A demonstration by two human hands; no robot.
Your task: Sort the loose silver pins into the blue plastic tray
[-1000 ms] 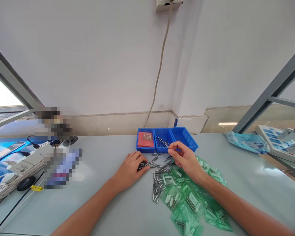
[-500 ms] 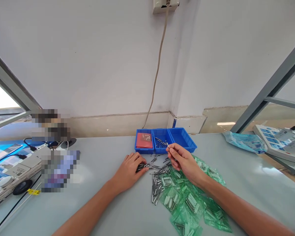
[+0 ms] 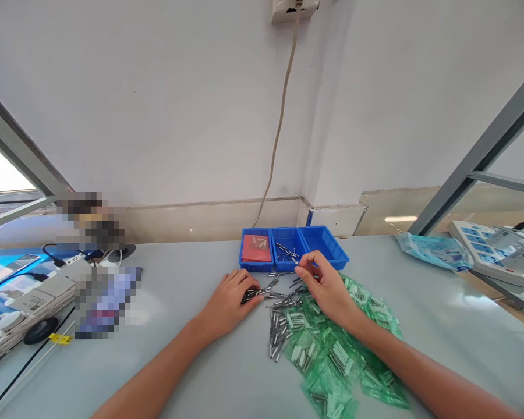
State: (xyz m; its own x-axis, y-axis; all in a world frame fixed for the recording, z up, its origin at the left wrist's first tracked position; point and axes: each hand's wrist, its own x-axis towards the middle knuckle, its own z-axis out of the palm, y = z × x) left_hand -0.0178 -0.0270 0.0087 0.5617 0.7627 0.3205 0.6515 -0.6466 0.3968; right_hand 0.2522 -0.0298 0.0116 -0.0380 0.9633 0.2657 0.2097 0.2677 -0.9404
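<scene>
My left hand rests on the grey table with its fingers curled over a few small metal pins. My right hand hovers just in front of the blue three-compartment tray, thumb and forefinger pinched on one thin metal pin. Between the hands lies a loose scatter of metal pins. The tray's left compartment holds a red packet, the middle one several pins, the right one looks bare.
A heap of green plastic bags with pins in them lies under my right forearm. At the left are a power strip with cables and blurred objects. A blue-white bag lies at the right. A cable runs up the wall.
My right hand has dropped from the tray's front edge toward the loose pins, still pinching. My left hand has stayed in place.
</scene>
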